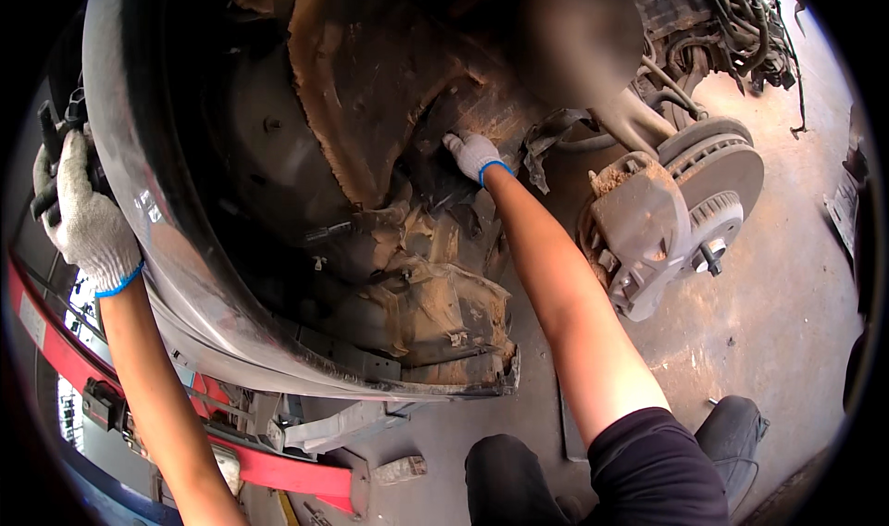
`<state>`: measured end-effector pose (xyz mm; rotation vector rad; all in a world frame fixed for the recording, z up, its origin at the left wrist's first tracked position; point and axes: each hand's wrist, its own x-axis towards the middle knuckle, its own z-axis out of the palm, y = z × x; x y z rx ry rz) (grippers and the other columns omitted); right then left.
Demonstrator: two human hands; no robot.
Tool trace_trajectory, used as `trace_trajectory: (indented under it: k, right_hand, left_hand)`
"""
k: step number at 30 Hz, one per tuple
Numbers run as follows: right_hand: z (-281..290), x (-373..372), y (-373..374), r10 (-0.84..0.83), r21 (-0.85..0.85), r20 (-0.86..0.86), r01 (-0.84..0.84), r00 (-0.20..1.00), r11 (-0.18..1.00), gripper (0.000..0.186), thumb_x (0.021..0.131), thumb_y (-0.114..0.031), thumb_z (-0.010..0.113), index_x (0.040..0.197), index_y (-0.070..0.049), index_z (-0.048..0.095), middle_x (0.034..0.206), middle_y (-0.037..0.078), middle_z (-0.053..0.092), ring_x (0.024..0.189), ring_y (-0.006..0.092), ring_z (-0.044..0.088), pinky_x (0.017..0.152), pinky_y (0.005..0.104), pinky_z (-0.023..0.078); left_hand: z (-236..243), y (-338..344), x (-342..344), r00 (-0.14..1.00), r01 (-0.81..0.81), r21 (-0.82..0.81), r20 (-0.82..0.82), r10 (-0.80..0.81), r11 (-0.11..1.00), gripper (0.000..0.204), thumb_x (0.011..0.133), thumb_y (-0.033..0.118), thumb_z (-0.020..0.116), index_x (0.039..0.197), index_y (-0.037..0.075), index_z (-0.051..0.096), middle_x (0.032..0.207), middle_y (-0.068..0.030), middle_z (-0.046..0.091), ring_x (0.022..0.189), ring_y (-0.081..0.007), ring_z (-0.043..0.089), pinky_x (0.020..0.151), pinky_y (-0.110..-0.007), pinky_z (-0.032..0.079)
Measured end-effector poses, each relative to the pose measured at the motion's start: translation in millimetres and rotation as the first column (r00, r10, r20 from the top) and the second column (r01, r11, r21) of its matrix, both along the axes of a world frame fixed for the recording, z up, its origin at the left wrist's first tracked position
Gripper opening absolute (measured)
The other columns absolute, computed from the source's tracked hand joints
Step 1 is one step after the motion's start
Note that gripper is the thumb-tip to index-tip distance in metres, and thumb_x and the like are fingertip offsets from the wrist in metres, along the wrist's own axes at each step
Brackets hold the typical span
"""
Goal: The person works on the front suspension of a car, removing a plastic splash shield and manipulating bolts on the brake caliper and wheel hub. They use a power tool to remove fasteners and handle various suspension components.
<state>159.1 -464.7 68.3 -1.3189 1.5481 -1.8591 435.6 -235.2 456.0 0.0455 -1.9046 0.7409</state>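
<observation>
Both my hands wear white knit gloves with blue cuffs. At the far left, outside the curved silver fender [167,239] of a car, my left hand [88,211] has its fingers wrapped round a black tool [67,142] whose exact kind I cannot make out. My right arm reaches into the wheel well [343,91]. There my right hand [474,154] has its fingers bunched against the dirty inner panel; what they grip, if anything, is hidden. Torn brown-edged sheeting and dirt-caked metal surround it.
A rusty brake caliper [644,211] and brake disc [741,174] hang right of my forearm. Hoses and cables [741,17] dangle at the upper right. Red lift arms [287,470] lie low on the left. A crumpled pale item [398,470] rests on the grey floor [741,350].
</observation>
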Motion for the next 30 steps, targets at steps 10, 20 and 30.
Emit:
trace_trajectory:
  k: [10, 20, 30]
  right_hand:
    - [-3, 7, 3, -0.065, 0.072, 0.049, 0.061, 0.997, 0.995, 0.048, 0.093, -0.038, 0.051, 0.121, -0.001, 0.059, 0.120, 0.028, 0.061, 0.116, 0.0437, 0.056, 0.098, 0.0462, 0.044]
    - [43, 32, 54, -0.692, -0.535, -0.233, 0.504, 0.684, 0.678, 0.042, 0.071, -0.017, 0.068, 0.113, -0.010, 0.062, 0.119, 0.013, 0.057, 0.107, 0.0326, 0.056, 0.087, 0.0426, 0.048]
    - [47, 26, 48, -0.646, -0.535, -0.424, 0.399, 0.635, 0.744, 0.024, 0.078, -0.012, 0.058, 0.101, -0.012, 0.065, 0.100, 0.010, 0.061, 0.092, 0.0289, 0.060, 0.079, 0.0402, 0.051]
  left_hand:
    - [-1, -5, 2, 1.000, -0.008, 0.029, -0.022, 0.008, 1.000, 0.025, 0.094, 0.009, 0.060, 0.115, -0.003, 0.064, 0.114, -0.0144, 0.065, 0.097, -0.0196, 0.067, 0.086, -0.029, 0.055]
    - [4, 1, 8, 0.999, 0.039, 0.105, -0.004, -0.039, 0.994, 0.031, 0.097, 0.011, 0.056, 0.123, -0.005, 0.057, 0.111, -0.0165, 0.066, 0.092, -0.0199, 0.068, 0.081, -0.028, 0.057]
    - [15, -1, 21, 0.980, 0.194, 0.290, -0.009, -0.200, 0.937, 0.034, 0.096, 0.011, 0.055, 0.126, -0.006, 0.054, 0.114, -0.0187, 0.065, 0.094, -0.0221, 0.068, 0.080, -0.030, 0.059]
